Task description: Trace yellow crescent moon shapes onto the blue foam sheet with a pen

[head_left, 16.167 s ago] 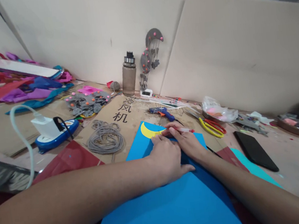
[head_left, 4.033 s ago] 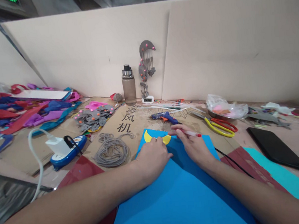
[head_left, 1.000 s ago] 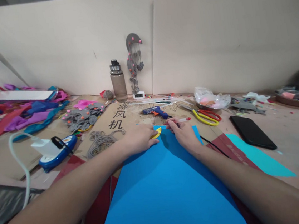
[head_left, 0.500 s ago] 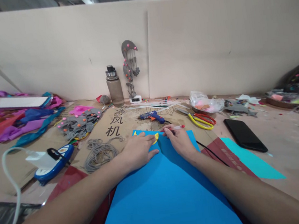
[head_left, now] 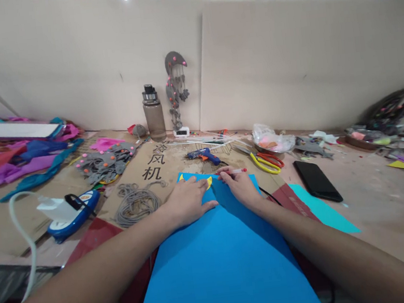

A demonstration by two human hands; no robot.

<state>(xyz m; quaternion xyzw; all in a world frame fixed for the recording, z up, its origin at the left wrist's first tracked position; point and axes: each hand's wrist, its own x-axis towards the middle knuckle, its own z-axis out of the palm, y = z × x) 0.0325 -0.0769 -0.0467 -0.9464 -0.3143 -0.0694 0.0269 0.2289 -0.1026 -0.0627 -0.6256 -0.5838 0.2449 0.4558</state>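
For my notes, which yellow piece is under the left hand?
The yellow piece on the blue sheet, ends showing beside the left hand; the yellow scrap right of the phone lies untouched.

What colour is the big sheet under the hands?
The sheet is blue; the head view shows it.
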